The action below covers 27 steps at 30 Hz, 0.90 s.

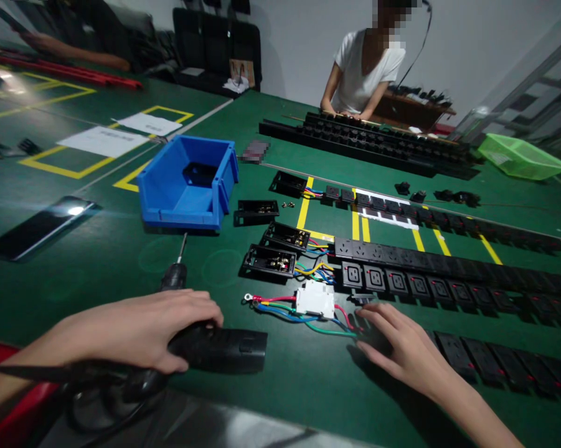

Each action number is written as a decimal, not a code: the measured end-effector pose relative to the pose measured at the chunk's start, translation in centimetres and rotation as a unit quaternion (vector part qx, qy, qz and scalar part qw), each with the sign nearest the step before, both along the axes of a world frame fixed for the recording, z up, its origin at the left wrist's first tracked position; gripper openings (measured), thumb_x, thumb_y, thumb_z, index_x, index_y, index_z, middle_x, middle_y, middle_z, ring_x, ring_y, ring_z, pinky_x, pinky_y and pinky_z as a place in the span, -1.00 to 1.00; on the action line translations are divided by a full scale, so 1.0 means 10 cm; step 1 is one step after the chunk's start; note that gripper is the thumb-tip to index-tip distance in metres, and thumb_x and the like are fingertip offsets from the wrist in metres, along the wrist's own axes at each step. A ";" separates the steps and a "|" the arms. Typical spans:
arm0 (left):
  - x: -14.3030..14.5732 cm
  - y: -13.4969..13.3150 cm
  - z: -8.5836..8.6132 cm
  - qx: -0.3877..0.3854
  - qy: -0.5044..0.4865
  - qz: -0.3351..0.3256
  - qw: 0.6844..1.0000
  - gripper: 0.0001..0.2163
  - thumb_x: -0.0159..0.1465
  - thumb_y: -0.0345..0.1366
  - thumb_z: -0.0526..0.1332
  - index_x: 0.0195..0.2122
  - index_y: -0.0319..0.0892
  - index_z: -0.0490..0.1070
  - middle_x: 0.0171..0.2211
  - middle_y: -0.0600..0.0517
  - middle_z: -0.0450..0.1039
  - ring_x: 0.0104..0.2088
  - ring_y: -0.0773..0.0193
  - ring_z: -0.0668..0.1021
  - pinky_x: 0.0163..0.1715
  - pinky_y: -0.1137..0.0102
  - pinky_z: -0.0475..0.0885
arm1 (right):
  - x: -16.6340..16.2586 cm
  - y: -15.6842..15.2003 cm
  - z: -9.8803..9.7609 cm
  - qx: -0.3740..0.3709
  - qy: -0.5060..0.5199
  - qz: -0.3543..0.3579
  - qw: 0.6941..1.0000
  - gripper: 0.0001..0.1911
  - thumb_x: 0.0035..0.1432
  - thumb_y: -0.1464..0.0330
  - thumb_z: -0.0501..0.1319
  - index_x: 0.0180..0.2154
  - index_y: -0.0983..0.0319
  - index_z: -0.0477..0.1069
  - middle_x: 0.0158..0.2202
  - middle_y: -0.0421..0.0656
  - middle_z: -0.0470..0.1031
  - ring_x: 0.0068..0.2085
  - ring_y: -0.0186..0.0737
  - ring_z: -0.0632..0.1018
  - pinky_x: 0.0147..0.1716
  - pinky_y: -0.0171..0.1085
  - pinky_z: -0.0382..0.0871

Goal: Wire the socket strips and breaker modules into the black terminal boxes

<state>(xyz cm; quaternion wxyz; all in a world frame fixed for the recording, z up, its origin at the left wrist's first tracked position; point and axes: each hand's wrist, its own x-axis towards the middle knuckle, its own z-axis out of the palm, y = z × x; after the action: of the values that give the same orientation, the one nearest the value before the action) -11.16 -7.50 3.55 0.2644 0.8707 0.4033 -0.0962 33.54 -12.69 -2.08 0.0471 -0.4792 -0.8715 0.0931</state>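
Observation:
My left hand [154, 333] is wrapped over a black power drill [233, 350], which lies on its side with its thin bit pointing away from me. At the near end of a row of black sockets, my right hand [401, 345] has its thumb and fingers around the end of the socket strip [457, 354]; part of that end is hidden. Beside those fingertips sits a white module [315, 298] with red, green and blue wires, some running to the strip. A ring terminal [248, 298] tips the red wire on its left.
A blue bin [182, 216], open black housings [271, 261] and more socket strips [401, 283] lie beyond my hands. A phone-like slab [40, 227] is at left. Black rails [345, 149] and a green basket [518, 158] stand farther back, near a person in white [367, 68].

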 end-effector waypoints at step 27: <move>0.68 2.18 -0.36 0.255 0.022 -0.025 0.966 -0.52 0.24 -0.17 0.13 0.15 -0.29 0.30 0.00 -0.21 0.42 -0.01 0.04 0.50 -0.04 0.31 0.34 | 0.58 -0.17 -0.10 0.008 -0.015 -0.039 0.999 -0.83 0.34 0.28 0.09 -0.27 0.23 0.31 -0.31 -0.11 0.35 -0.28 -0.20 0.40 -0.29 -0.22 0.28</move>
<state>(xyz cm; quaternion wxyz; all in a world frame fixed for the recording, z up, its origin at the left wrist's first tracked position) -4.32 14.34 -0.06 0.0222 0.9168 0.3985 -0.0156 39.32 -14.34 -3.03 0.0412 -0.5134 -0.8537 0.0769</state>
